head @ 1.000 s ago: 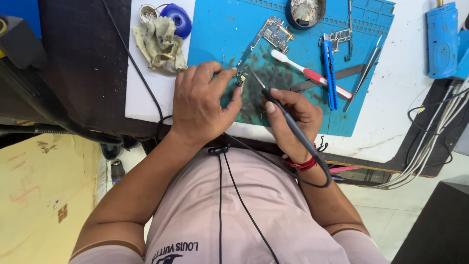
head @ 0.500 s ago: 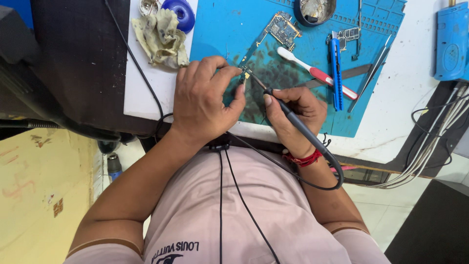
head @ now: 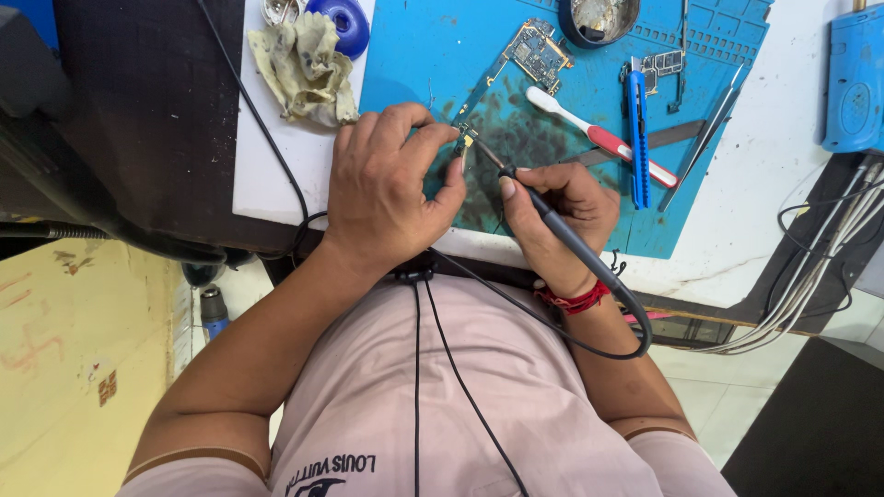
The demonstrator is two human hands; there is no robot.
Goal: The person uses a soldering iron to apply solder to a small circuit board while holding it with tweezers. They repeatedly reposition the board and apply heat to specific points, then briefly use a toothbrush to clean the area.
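Soldering step in hand: left hand (head: 391,189), fingers pinching a small gold-and-dark component (head: 465,140) on the stained blue mat (head: 414,55) atop the worktop; right hand (head: 557,216), fingers clenched round the soldering iron (head: 552,225), tip at component; next move likely demands steady, precise contact.

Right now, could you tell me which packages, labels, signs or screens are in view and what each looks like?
Shirt print: dark lettering on pale pink cloth, bottom centre, below the arms.
Red painted marks: faint, on the yellow surface at far left.
Packages, screens: none; left hand holds a small board, right hand a soldering pen.
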